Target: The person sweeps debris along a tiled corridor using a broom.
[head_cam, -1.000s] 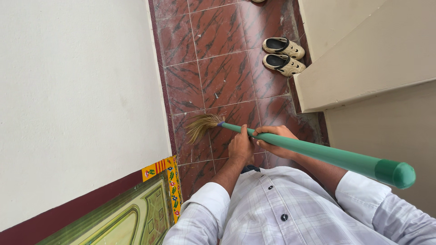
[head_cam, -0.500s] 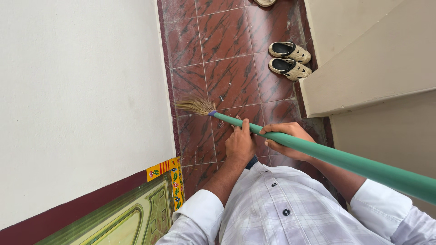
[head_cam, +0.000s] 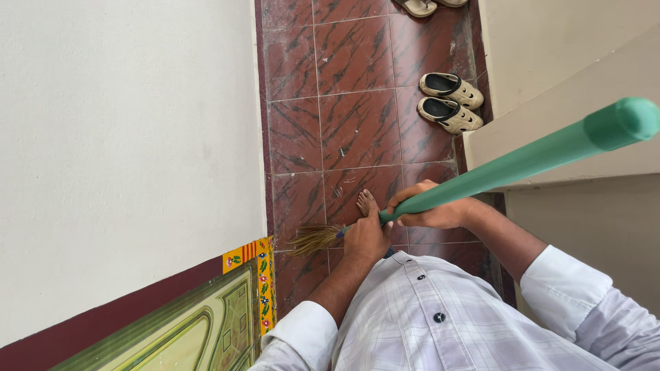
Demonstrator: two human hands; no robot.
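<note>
I hold a broom with a long green handle [head_cam: 522, 161] in both hands. My left hand [head_cam: 366, 237] grips the shaft low down, just above the straw bristles [head_cam: 315, 240]. My right hand [head_cam: 433, 210] is wrapped around the shaft a little higher. The handle's capped end rises to the upper right. The bristles rest on the red tiled floor [head_cam: 357, 130] close to the white wall [head_cam: 124, 151]. A bare foot [head_cam: 366, 203] shows just beyond my left hand.
A pair of beige clogs [head_cam: 452, 103] stands by the cream stair wall [head_cam: 550, 62] on the right. More sandals [head_cam: 426, 5] lie at the top edge. A green door with a patterned yellow frame [head_cam: 258, 275] sits at lower left.
The bristles have swept back along the floor toward me, from the middle tiles to near the door frame. The handle's end has swung up to the upper right.
</note>
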